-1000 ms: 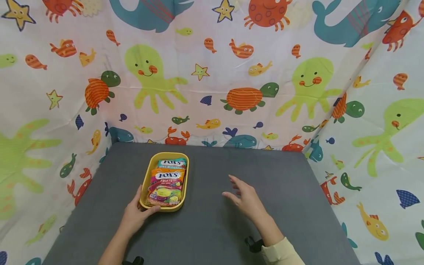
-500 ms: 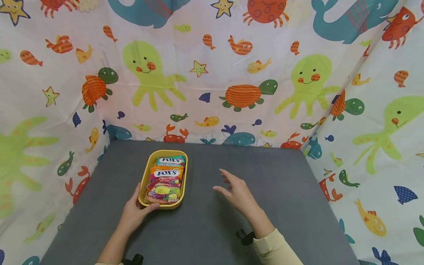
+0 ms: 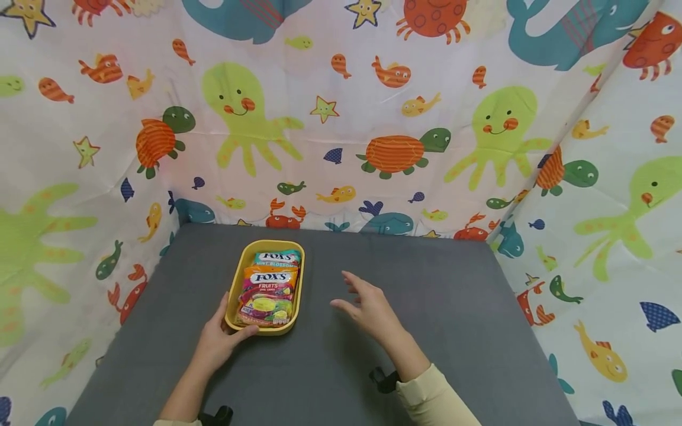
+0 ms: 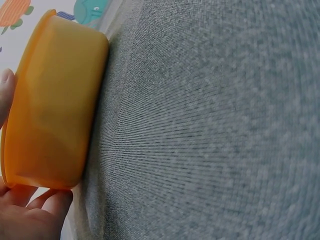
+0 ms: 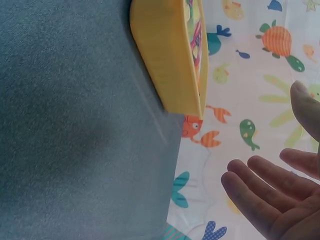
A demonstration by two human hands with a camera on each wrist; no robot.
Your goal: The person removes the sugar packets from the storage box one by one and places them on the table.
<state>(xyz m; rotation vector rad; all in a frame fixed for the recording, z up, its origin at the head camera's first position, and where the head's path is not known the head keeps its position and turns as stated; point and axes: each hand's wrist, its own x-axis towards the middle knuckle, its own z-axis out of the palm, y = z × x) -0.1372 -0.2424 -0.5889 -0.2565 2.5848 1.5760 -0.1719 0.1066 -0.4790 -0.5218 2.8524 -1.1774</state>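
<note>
A yellow plastic tub [image 3: 273,332] sits on the left half of the grey table, with Fox's candy bags inside. The orange-topped Fruits bag [image 3: 268,290] overlaps a teal Mint Blossom bag [image 3: 278,257] behind it. My left hand [image 3: 215,343] grips the tub's near-left corner, thumb along the front rim and fingers on the left side. The left wrist view shows the tub's plain outer wall [image 4: 62,100] between thumb and fingers. My right hand [image 3: 369,310] is held over the table, right of the tub and apart from it, fingers spread and holding nothing.
Grey cloth covers the table [image 3: 447,307]. A white curtain [image 3: 341,53] printed with sea animals stands behind it and along both sides. Dark straps [image 3: 385,380] sit on both wrists.
My right hand has moved left, closer to the tub, with its fingers still spread. The left hand keeps its hold, and the tub stays in place; the head view shifts slightly.
</note>
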